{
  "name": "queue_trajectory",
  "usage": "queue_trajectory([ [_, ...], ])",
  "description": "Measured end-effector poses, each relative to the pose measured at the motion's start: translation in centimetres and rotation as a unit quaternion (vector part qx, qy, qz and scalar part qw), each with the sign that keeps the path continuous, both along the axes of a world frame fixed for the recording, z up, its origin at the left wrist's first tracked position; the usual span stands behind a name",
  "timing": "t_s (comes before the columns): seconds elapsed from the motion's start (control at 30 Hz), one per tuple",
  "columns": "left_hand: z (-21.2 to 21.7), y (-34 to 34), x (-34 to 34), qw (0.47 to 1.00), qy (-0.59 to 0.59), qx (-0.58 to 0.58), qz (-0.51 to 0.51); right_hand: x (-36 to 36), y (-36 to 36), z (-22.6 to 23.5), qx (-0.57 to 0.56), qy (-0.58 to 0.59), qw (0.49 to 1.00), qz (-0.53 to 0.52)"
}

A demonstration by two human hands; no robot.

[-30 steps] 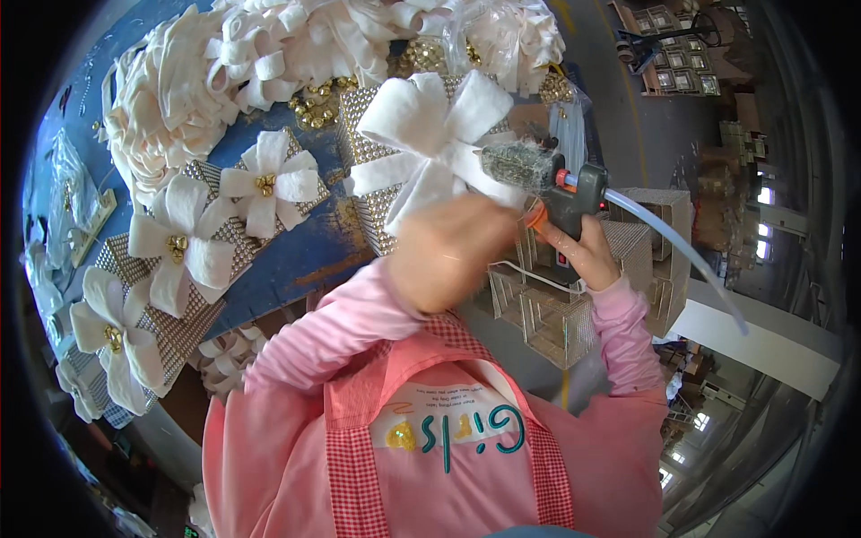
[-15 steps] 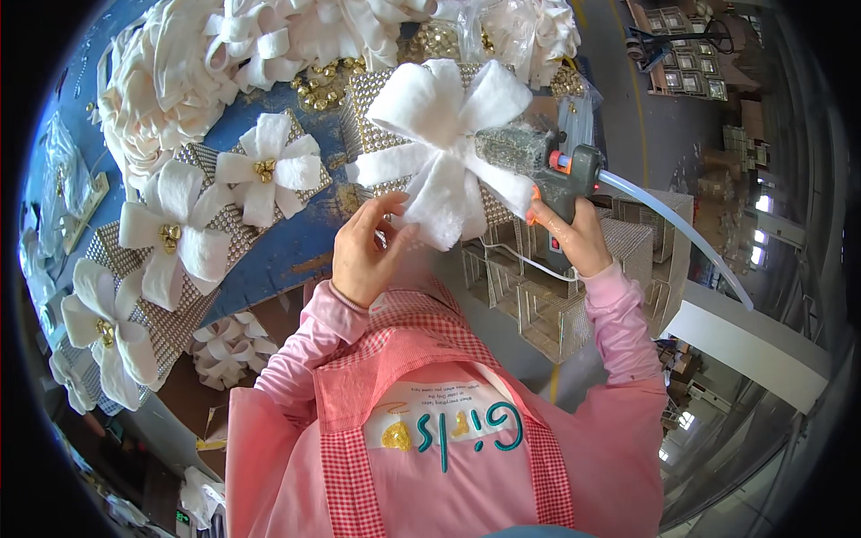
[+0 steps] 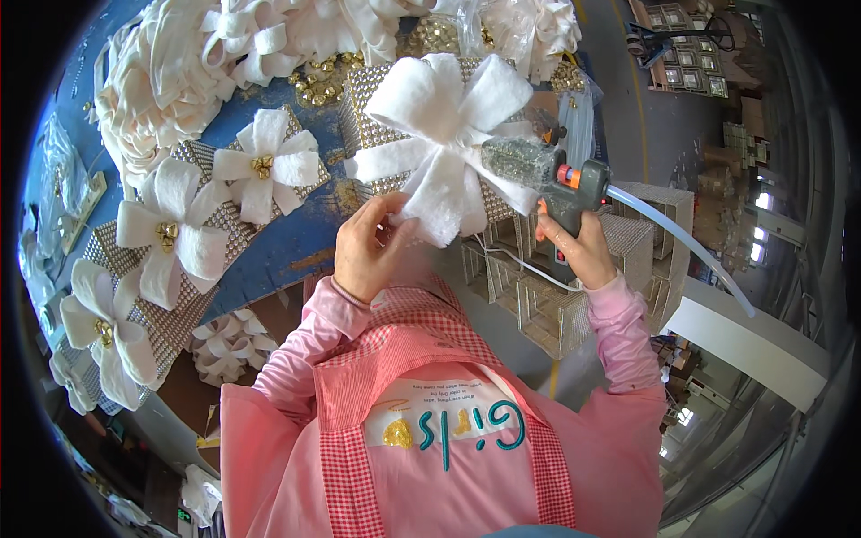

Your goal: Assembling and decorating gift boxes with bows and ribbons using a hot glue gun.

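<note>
A large white fluffy bow (image 3: 446,117) rests on a box covered in pearl-like beads (image 3: 368,85) at the table's near edge. My left hand (image 3: 369,247) pinches the tip of the bow's nearest loop between thumb and fingers. In my right hand (image 3: 583,247) is a dark glue gun (image 3: 560,202), gripped by its handle, with a finger near the orange trigger. Its nozzle points left at the bow's middle; the tip is hidden by the bow's loops. A pale glue stick (image 3: 682,233) curves out of the gun's back.
Finished boxes with white bows and gold bells (image 3: 168,235) line the left of the blue table (image 3: 260,255). Heaped white fabric strips (image 3: 161,85) and loose gold bells (image 3: 327,85) lie at the back. Wire-frame boxes (image 3: 556,305) stand below right; a white cable (image 3: 529,262) hangs before them.
My right hand has drawn the glue gun slightly right and down, away from the bow's middle. My left hand keeps its pinch on the loop, nearly still.
</note>
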State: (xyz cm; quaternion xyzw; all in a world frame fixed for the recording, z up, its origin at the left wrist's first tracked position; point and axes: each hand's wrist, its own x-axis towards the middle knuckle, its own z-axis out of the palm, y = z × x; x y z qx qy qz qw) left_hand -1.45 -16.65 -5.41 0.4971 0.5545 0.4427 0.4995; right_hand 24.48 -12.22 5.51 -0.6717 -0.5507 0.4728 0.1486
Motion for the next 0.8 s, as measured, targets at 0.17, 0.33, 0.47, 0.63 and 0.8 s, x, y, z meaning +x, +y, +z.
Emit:
queue_trajectory([
  [0.17, 0.0, -0.1, -0.1, 1.0, 0.006, 0.0, -0.005, -0.4, 0.7, -0.8, 0.081, 0.035, 0.996, 0.022],
  [0.33, 0.0, 0.0, -0.2, 1.0, 0.01, 0.002, -0.003, -0.6, 1.4, -0.3, 0.039, -0.012, 0.999, 0.027],
  [0.47, 0.0, 0.0, -0.1, 1.0, 0.013, -0.001, -0.005, -0.5, 0.4, -0.4, 0.046, -0.011, 0.999, 0.023],
  [0.63, 0.1, 0.0, -0.2, 1.0, 0.004, -0.008, -0.009, -0.2, -0.3, -0.3, 0.005, -0.003, 1.0, 0.026],
  [0.8, 0.1, 0.2, -0.2, 1.0, 0.006, -0.006, -0.008, -0.6, 0.8, 0.2, 0.049, -0.036, 0.997, 0.052],
])
